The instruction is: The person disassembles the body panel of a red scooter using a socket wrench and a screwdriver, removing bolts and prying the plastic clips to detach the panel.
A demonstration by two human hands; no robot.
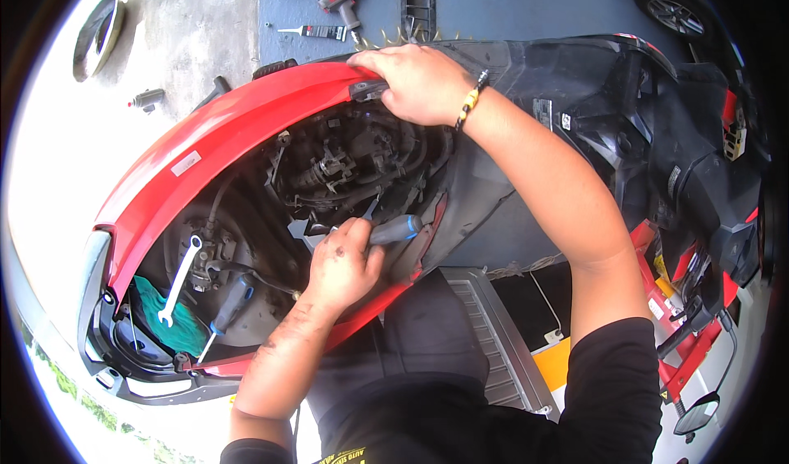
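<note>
Head view. The working end of a grey-and-blue-handled tool (399,230) is hidden by the left hand (341,271); only the handle is seen, so its exact kind cannot be told. The engine parts (333,164) behind are dark and hard to separate. The right hand's fingertips are partly lost past the edge of the red body panel (214,110). The car wheel (675,16) at upper right is cut by the lens rim.

Pose: the left forearm is brought up from lower left, the fingers curled and closed around the tool's handle, held over the open bay. The right arm is bent at the elbow and reached across; the right hand (427,82) is laid on the panel's upper end, thumb spread from fingers. Whether the edge is clamped cannot be told.

A combination spanner (179,281) is laid partly over a green cloth (164,312), beside a screwdriver (236,297).
</note>
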